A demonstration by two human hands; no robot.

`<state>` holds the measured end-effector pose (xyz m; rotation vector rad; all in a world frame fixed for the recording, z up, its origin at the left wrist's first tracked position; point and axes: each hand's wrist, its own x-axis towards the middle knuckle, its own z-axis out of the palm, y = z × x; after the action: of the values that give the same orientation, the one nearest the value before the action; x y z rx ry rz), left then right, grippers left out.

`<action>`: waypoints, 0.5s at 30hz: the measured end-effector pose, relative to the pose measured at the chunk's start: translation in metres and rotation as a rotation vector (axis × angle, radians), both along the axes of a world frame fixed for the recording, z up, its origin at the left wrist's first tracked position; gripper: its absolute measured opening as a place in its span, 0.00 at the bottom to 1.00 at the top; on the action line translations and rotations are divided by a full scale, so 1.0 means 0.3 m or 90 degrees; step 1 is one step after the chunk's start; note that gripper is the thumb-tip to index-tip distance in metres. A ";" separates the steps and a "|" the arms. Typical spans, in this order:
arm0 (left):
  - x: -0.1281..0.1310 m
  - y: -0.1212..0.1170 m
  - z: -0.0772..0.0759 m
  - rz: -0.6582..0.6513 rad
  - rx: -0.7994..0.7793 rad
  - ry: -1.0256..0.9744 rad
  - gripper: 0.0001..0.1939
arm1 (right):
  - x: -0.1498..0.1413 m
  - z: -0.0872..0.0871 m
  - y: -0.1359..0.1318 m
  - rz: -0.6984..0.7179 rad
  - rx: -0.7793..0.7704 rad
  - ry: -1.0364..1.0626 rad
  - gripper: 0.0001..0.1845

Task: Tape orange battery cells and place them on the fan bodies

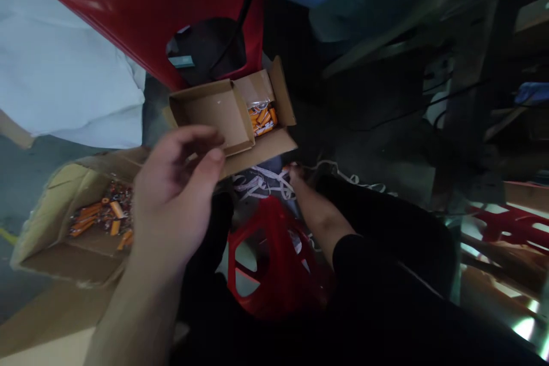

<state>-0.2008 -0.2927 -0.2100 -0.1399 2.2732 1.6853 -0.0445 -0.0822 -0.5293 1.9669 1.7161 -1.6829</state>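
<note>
I'm holding my left hand (178, 194) half-curled, thumb narrowly apart; my right hand (295, 172) is reaching low, grip unclear. Box (283, 94) and carton (54, 206) are holding orange pieces (262, 120).

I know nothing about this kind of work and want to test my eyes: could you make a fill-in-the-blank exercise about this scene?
1. The right hand is down by thin strips whose colour is ____.
2. The left hand hides part of a box made of ____.
3. The small tube-shaped pieces in that box are coloured ____.
Missing words: white; cardboard; orange.
</note>
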 end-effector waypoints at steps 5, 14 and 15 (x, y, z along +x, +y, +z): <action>-0.040 0.066 -0.060 -0.257 -0.006 -0.025 0.09 | 0.055 0.301 -0.092 -0.081 -0.100 0.080 0.19; 0.397 0.097 0.069 -0.599 0.030 -0.022 0.17 | 0.396 0.967 -0.142 -0.053 -0.081 0.408 0.26; 0.486 0.090 0.080 -0.574 0.042 -0.026 0.17 | 0.440 1.001 -0.150 -0.034 -0.086 0.415 0.27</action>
<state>-0.0549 -0.2656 -0.1860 0.7416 1.7932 1.2226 0.0874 -0.1273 -0.2291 1.5058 1.6334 -2.5831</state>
